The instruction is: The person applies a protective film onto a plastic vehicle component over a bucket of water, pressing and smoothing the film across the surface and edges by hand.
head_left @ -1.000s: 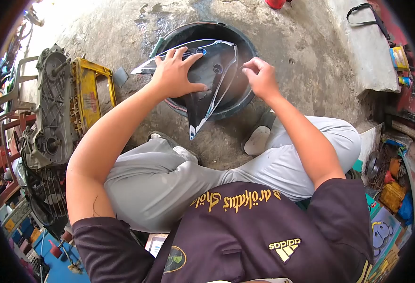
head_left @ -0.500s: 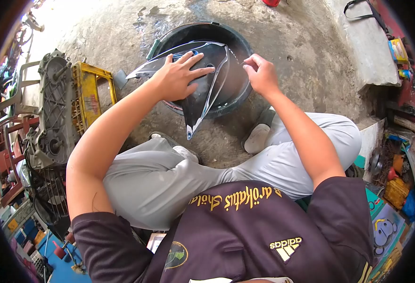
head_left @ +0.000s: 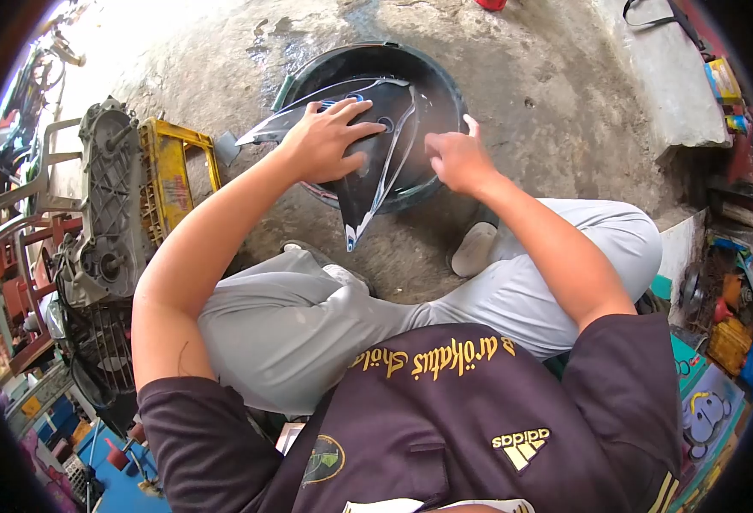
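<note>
A black, pointed plastic panel (head_left: 357, 190), which looks like a motorcycle fairing with white and blue graphics, lies across a dark round basin (head_left: 457, 96). Its left tip and lower tip stick out past the rim. My left hand (head_left: 323, 144) rests flat on the panel with its fingers spread. Over the basin's right side, close to the panel's right edge, is my right hand (head_left: 463, 161). Its fingers are bent together, with one finger sticking up. Anything between those fingertips is too small or hidden to make out. The inside of the basin is partly covered by the panel.
At left stand a grey metal engine casing (head_left: 107, 201) and a yellow crate (head_left: 171, 175). A concrete block (head_left: 663, 81) lies at upper right. Assorted parts and tools (head_left: 727, 316) crowd the right side. My shoes (head_left: 474, 250) are just below the basin.
My right hand has moved down and left, from the basin's right rim to over its inside, and one finger now points up. My left hand stays on the panel. The view has shifted slightly.
</note>
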The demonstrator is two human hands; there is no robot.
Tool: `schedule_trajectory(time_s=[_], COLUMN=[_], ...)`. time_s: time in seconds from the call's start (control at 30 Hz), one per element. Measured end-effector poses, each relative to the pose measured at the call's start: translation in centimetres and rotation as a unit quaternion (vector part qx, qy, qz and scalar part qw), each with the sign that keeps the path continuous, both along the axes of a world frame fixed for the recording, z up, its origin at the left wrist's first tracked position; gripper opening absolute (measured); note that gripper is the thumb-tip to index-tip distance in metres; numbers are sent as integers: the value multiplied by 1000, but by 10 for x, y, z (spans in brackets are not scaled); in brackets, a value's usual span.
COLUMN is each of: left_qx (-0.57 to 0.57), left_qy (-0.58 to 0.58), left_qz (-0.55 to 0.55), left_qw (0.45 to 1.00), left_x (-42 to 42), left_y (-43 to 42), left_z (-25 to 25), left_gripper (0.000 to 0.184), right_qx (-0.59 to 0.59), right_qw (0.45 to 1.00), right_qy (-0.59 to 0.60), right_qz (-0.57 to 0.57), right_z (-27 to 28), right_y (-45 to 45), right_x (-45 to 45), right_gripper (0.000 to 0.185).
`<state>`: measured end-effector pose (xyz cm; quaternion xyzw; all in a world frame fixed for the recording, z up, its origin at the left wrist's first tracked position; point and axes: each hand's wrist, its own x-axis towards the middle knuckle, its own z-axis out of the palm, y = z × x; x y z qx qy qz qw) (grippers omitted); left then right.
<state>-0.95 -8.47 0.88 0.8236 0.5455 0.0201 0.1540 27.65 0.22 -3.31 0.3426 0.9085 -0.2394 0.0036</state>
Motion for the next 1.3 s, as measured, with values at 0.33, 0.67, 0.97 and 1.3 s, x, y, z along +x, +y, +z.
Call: schedule_trajectory(time_s=[0.33, 0.67, 0.97, 1.3], left_qx=[52, 70, 38, -1], left_qy=[5, -17, 8, 19], left_qz=[1, 60, 60, 43], left_qw=[999, 996, 997, 999], left_x=[-1, 19, 35, 38], left_y=[-13, -4, 20, 24], left_z=[5, 16, 18, 14], left_gripper=[73, 93, 97, 92], right_qx=[-131, -251, -246, -273], right_qw=[984, 911, 930, 953], right_qy=[91, 255, 192, 75], right_qz=[-76, -204, -195, -106], right_z=[14, 18, 17, 53], right_y=[-1, 11, 15, 44], right_x=[-15, -21, -10, 4], right_gripper=[11, 12, 10, 14])
